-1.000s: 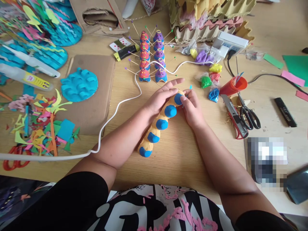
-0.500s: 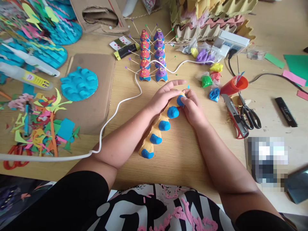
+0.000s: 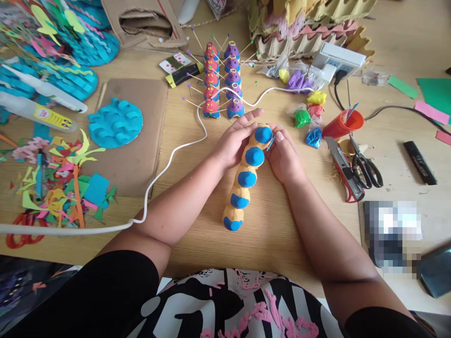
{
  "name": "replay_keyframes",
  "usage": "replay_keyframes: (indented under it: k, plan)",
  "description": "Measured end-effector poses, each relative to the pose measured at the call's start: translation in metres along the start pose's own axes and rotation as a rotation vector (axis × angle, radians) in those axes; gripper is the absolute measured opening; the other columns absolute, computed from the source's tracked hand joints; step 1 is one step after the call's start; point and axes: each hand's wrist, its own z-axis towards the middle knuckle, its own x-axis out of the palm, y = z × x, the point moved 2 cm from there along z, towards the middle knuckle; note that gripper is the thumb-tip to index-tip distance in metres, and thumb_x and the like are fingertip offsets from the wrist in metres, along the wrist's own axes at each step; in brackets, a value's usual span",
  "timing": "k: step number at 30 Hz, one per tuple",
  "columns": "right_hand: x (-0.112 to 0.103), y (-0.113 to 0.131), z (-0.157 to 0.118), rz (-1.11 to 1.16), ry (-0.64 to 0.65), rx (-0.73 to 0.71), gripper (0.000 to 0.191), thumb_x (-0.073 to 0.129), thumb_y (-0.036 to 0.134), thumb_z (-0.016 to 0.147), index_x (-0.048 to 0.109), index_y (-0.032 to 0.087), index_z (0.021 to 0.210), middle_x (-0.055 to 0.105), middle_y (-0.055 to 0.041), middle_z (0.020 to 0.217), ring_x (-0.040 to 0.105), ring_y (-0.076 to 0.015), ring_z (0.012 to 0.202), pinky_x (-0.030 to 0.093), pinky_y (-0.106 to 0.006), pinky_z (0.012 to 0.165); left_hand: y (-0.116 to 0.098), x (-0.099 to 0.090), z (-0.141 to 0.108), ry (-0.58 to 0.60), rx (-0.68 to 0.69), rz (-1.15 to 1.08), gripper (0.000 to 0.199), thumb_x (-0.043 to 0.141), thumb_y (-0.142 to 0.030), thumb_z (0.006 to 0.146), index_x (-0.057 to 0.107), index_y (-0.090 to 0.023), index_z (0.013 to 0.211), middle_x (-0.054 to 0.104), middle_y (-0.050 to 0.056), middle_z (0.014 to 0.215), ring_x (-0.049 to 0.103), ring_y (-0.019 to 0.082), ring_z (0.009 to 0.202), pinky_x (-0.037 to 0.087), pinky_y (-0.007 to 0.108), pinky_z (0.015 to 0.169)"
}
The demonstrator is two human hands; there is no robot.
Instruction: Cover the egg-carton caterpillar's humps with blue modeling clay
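A strip of egg-carton cups (image 3: 243,163), tan with a blue clay patch on each cup, stretches from between my hands toward me. My left hand (image 3: 235,141) grips its far end from the left, thumb along the edge and other fingers partly hidden behind. On the other side, my right hand (image 3: 287,157) has its fingers closed around a thin blue stick (image 3: 271,142) beside the top cup. Farther back stand a red row of finished cups (image 3: 211,91) and a purple row (image 3: 233,91), with faces and pin-like sticks poking out.
A white cable (image 3: 171,162) crosses the table and my left forearm. To the right are clay bags (image 3: 313,137), an orange cup (image 3: 345,126), a box cutter (image 3: 347,173) and black scissors (image 3: 366,169). Paper scraps (image 3: 63,183) and cardboard (image 3: 134,173) lie left.
The carton strip has turned, its near end swinging right and its blue patches facing up more. My right thumb has come off the far blue patch, and the blue stick shows more clearly.
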Motion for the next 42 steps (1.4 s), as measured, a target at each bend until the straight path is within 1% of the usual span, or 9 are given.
replay_keyframes:
  k: [7, 13, 17, 22, 25, 28, 30, 37, 42]
  plan:
    - [-0.007, -0.002, 0.003, -0.118, -0.007, -0.031, 0.066, 0.099, 0.068, 0.073, 0.065, 0.033, 0.118, 0.074, -0.0012, 0.115, 0.07, -0.0196, 0.101, 0.065, -0.033, 0.086, 0.003, -0.007, 0.005, 0.006, -0.019, -0.077, 0.044, 0.06, -0.025, 0.107, 0.065, -0.034, 0.15, 0.08, -0.002, 0.088, 0.072, 0.017, 0.085, 0.058, 0.034, 0.086]
    - [-0.006, -0.007, 0.004, -0.182, -0.025, -0.108, 0.073, 0.102, 0.067, 0.068, 0.067, 0.034, 0.123, 0.073, 0.0, 0.112, 0.07, -0.0207, 0.103, 0.065, -0.038, 0.096, 0.005, -0.008, 0.005, -0.047, -0.057, -0.041, 0.047, 0.068, -0.035, 0.097, 0.067, -0.049, 0.142, 0.082, -0.002, 0.09, 0.064, 0.034, 0.133, 0.047, 0.055, 0.116]
    - [-0.004, -0.006, 0.003, -0.22, -0.045, -0.168, 0.07, 0.101, 0.068, 0.07, 0.069, 0.034, 0.122, 0.074, 0.0001, 0.113, 0.07, -0.021, 0.105, 0.064, -0.037, 0.098, 0.007, -0.01, 0.007, -0.045, -0.05, 0.011, 0.058, 0.077, -0.042, 0.089, 0.066, -0.047, 0.146, 0.083, 0.0, 0.088, 0.058, 0.039, 0.146, 0.047, 0.058, 0.12]
    - [-0.001, -0.005, 0.0, -0.277, -0.061, -0.182, 0.065, 0.096, 0.071, 0.075, 0.068, 0.033, 0.119, 0.074, -0.0021, 0.118, 0.071, -0.024, 0.112, 0.064, -0.04, 0.101, 0.012, -0.015, 0.01, 0.015, -0.104, 0.021, 0.057, 0.071, -0.059, 0.094, 0.066, -0.047, 0.149, 0.086, 0.001, 0.093, 0.061, 0.034, 0.149, 0.053, 0.052, 0.113]
    - [-0.003, -0.006, -0.001, -0.279, -0.075, -0.198, 0.063, 0.088, 0.073, 0.083, 0.066, 0.036, 0.129, 0.072, -0.0035, 0.126, 0.071, -0.0255, 0.117, 0.066, -0.042, 0.097, 0.011, -0.014, 0.01, 0.055, -0.118, -0.051, 0.056, 0.063, -0.05, 0.101, 0.058, -0.048, 0.157, 0.085, 0.0, 0.095, 0.066, 0.03, 0.141, 0.055, 0.048, 0.108]
    - [-0.009, -0.005, 0.0, -0.316, -0.099, -0.237, 0.057, 0.07, 0.076, 0.095, 0.062, 0.041, 0.139, 0.071, -0.0045, 0.134, 0.07, -0.0268, 0.121, 0.066, -0.044, 0.092, 0.006, -0.013, 0.007, -0.038, -0.079, -0.069, 0.056, 0.065, -0.034, 0.102, 0.059, -0.045, 0.156, 0.081, 0.001, 0.095, 0.069, 0.029, 0.128, 0.054, 0.048, 0.105]
    - [-0.012, -0.003, 0.0, -0.363, -0.148, -0.272, 0.055, 0.066, 0.076, 0.097, 0.061, 0.042, 0.14, 0.071, -0.0053, 0.137, 0.07, -0.0284, 0.122, 0.066, -0.046, 0.091, 0.003, -0.012, 0.006, -0.112, -0.065, -0.047, 0.05, 0.069, -0.039, 0.099, 0.064, -0.046, 0.149, 0.08, 0.002, 0.093, 0.067, 0.033, 0.131, 0.052, 0.049, 0.107]
    - [-0.008, 0.001, -0.001, -0.283, -0.302, -0.253, 0.058, 0.059, 0.085, 0.098, 0.072, 0.034, 0.123, 0.064, -0.0013, 0.08, 0.067, -0.0214, 0.079, 0.06, -0.038, 0.072, 0.003, -0.014, 0.01, -0.156, -0.08, 0.0, 0.043, 0.076, -0.043, 0.088, 0.073, -0.046, 0.131, 0.078, 0.002, 0.088, 0.058, 0.037, 0.144, 0.046, 0.054, 0.119]
    - [-0.002, 0.004, -0.002, -0.25, -0.233, -0.264, 0.061, 0.059, 0.089, 0.095, 0.074, 0.03, 0.097, 0.054, -0.0001, 0.071, 0.055, -0.0185, 0.067, 0.054, -0.037, 0.067, 0.005, -0.016, 0.013, -0.146, -0.053, -0.031, 0.03, 0.075, -0.04, 0.088, 0.077, -0.045, 0.118, 0.082, 0.001, 0.097, 0.052, 0.037, 0.155, 0.044, 0.058, 0.123]
